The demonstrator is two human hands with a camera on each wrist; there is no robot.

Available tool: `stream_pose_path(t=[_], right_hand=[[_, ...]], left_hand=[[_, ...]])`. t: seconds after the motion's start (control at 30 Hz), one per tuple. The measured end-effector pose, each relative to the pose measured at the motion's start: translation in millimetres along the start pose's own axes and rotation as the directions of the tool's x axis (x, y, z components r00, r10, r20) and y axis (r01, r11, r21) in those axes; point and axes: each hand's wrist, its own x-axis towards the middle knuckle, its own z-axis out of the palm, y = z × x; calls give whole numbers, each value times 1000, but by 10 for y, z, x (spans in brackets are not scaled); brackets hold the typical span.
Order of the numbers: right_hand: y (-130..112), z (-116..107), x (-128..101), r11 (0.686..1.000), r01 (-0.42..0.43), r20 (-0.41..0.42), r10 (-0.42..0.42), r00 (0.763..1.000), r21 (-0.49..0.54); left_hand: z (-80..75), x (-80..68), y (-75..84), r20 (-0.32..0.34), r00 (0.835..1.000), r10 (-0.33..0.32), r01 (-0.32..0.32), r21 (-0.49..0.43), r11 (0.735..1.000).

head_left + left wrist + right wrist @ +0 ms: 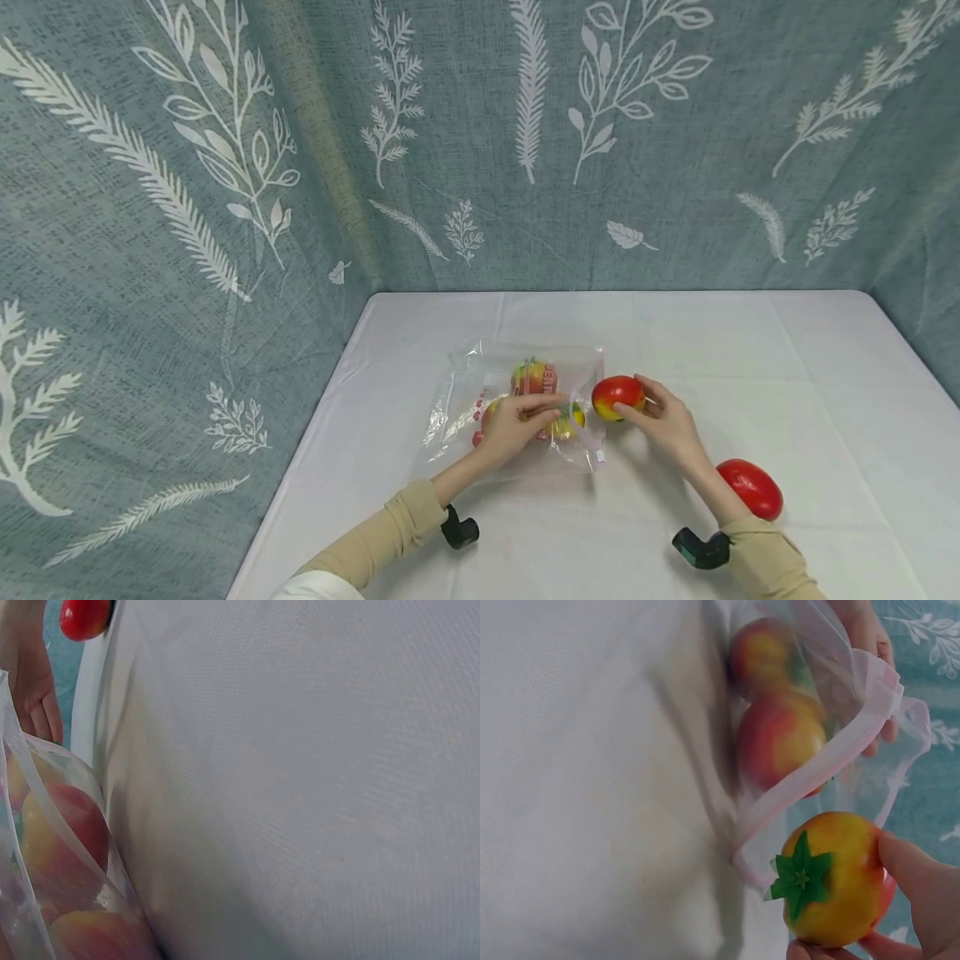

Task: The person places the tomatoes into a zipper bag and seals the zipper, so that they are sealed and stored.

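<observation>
A clear plastic bag (480,392) with pink print lies on the white table (750,367); several red-yellow fruits (778,735) sit inside it. My left hand (517,423) holds the bag's open edge (832,757) near its mouth. My right hand (660,417) grips a red-yellow fruit (617,395) with a green star-shaped stem (801,874), right at the bag's mouth. In the left wrist view the bag wall (45,847) and the fruit inside fill the lower left corner.
Another red fruit (750,487) lies on the table beside my right forearm. A blue-grey curtain (480,133) with white leaf prints surrounds the table at the back and both sides. The table's left edge (300,467) runs close to the bag.
</observation>
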Motion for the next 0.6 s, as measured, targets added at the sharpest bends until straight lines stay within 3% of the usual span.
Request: stream_pose_path(t=[0.6], right_hand=[[16, 114, 64, 998, 36, -7, -36, 999, 44]], left_hand=[[-2, -16, 40, -6, 1000, 0, 0, 23, 1000]])
